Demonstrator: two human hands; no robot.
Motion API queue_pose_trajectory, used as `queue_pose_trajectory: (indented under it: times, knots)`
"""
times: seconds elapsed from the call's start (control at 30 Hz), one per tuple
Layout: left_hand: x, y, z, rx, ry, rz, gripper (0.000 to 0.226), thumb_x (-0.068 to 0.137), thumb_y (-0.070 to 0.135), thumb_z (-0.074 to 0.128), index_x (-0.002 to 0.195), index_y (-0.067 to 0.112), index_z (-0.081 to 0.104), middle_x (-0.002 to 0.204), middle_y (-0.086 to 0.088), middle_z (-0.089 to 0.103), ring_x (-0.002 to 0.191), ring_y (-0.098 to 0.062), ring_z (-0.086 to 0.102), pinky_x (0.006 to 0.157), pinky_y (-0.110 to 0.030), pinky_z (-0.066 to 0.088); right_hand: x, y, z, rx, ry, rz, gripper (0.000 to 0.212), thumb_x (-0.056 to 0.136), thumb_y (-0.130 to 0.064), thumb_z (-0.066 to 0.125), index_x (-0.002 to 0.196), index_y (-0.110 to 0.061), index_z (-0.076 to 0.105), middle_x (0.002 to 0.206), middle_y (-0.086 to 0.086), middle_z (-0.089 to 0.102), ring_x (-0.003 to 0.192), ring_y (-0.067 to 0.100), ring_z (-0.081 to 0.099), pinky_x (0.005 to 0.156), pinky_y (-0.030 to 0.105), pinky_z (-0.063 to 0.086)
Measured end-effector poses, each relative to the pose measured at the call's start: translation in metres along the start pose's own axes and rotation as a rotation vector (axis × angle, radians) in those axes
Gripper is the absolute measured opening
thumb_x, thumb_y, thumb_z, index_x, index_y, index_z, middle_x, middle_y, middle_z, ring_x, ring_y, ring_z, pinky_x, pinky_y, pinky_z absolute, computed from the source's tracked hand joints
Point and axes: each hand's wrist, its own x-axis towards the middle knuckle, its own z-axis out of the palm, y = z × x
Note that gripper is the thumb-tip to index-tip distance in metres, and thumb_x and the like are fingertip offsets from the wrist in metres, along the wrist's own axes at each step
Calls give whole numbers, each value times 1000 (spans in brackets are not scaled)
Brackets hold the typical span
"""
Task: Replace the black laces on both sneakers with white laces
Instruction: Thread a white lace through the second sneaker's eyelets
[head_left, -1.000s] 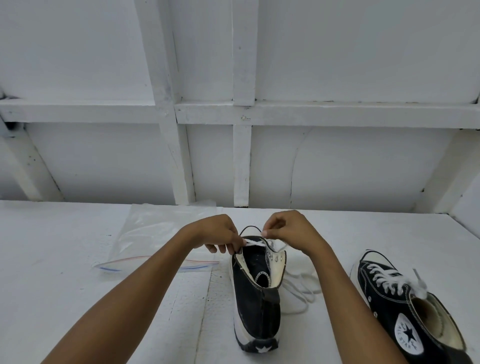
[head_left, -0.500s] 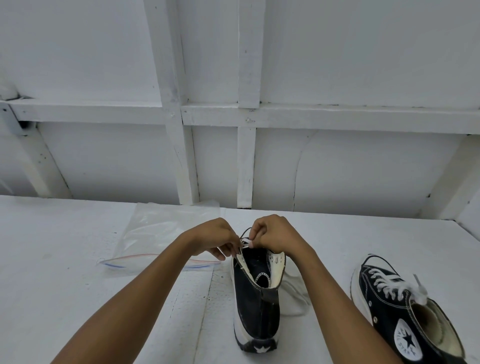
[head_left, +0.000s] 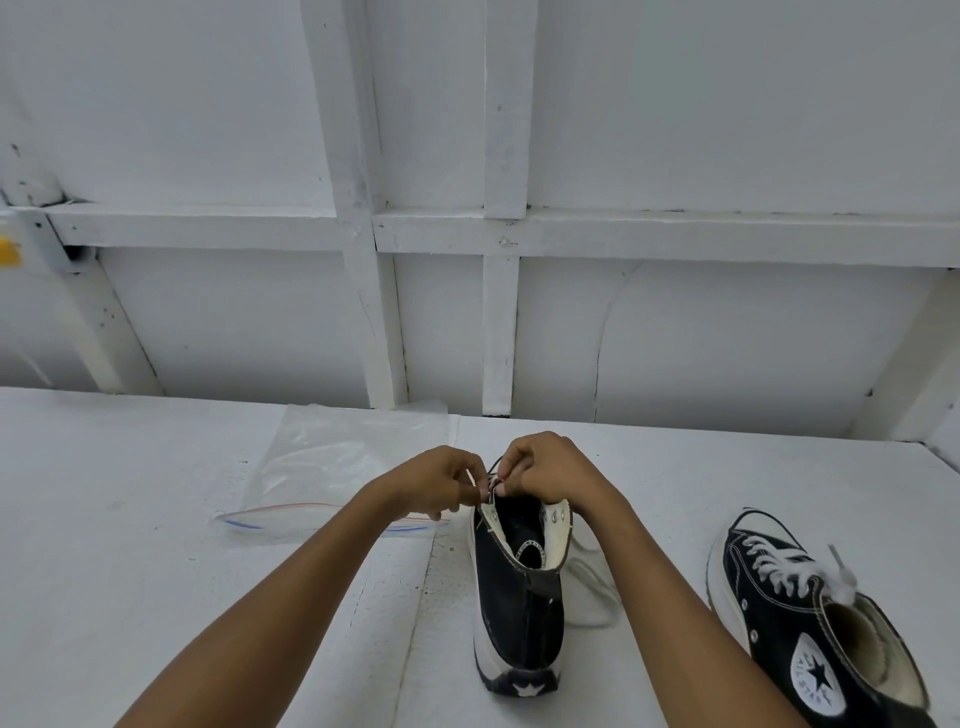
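A black high-top sneaker (head_left: 519, 613) stands on the white table (head_left: 130, 545), heel toward me. My left hand (head_left: 436, 480) and my right hand (head_left: 545, 473) meet over its upper front, fingers curled, pinching a white lace (head_left: 592, 577) at the top eyelets; the pinched part is mostly hidden by my fingers. Loose lace loops lie on the table right of the shoe. A second black sneaker (head_left: 821, 629) with white laces threaded through it lies at the right.
A clear zip bag (head_left: 332, 467) lies flat on the table left of my hands. A white framed wall (head_left: 498, 312) rises behind the table. A yellow item (head_left: 8, 252) shows at the far left edge.
My right hand has moved left until both hands touch over the shoe's top. The loose lace beside the shoe has shifted. The view has drifted slightly.
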Motion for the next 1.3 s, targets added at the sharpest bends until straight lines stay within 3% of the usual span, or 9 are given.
queue_pose_trajectory:
  times: [0.23,0.33,0.43,0.6,0.8,0.9,0.97,1.17,1.3]
  knots:
    - [-13,3,-18,-766,269,13,11,97,9,54,86,11,56,101,-15,74,99,-28,70,88,-41,52,-10,13,-12,-39,38,40,29,72,-15,81,89,-19,57,86,-4,55,72,10,50,57,23,38]
    - [-15,8,-22,-1233,255,38,18,102,7,42,86,9,50,73,-15,63,62,-26,62,63,-35,57,-17,22,-16,30,48,94,25,73,-18,81,76,-16,56,73,-3,56,65,12,48,57,25,37]
    - [-17,6,-18,-899,259,-62,11,100,12,48,90,10,51,67,-4,49,46,-11,30,40,-19,25,-25,30,-17,125,51,142,37,76,-29,81,64,-12,50,61,-1,53,58,14,46,53,24,32]
    - [-21,-3,0,-57,-43,-84,8,95,16,62,96,12,69,89,-8,66,45,-9,33,41,-19,29,-36,31,-16,245,30,246,38,82,-35,75,59,-14,53,61,0,58,57,15,54,52,23,33]
    - [-28,12,-18,-591,257,111,19,97,22,59,97,4,67,105,-3,74,102,-18,66,88,-38,47,-40,31,-14,342,19,268,33,84,-36,73,64,-14,59,69,4,63,64,18,59,56,23,40]
    - [-29,20,-25,-1113,222,117,14,98,14,48,88,7,55,82,-15,66,72,-25,67,68,-37,54,-42,33,-13,392,2,291,27,85,-34,71,72,-12,64,73,6,65,63,18,59,55,24,40]
    - [-27,18,-23,-1001,236,24,14,98,16,49,86,11,50,75,-8,52,49,-14,41,43,-24,37,-43,34,-12,430,-2,306,24,85,-32,71,76,-11,65,72,6,64,60,17,58,53,23,39]
    - [-24,8,1,-23,-11,-112,14,97,18,58,106,10,66,87,-6,63,48,-9,34,41,-19,30,-42,35,-9,382,101,281,27,82,-33,73,83,-13,55,75,0,56,69,15,47,57,26,31]
    - [-26,16,-11,-313,160,3,12,94,12,59,91,8,70,92,-2,68,71,-13,55,61,-25,46,-44,36,-9,360,99,270,26,84,-36,70,84,-12,59,76,-2,56,72,15,48,59,28,31]
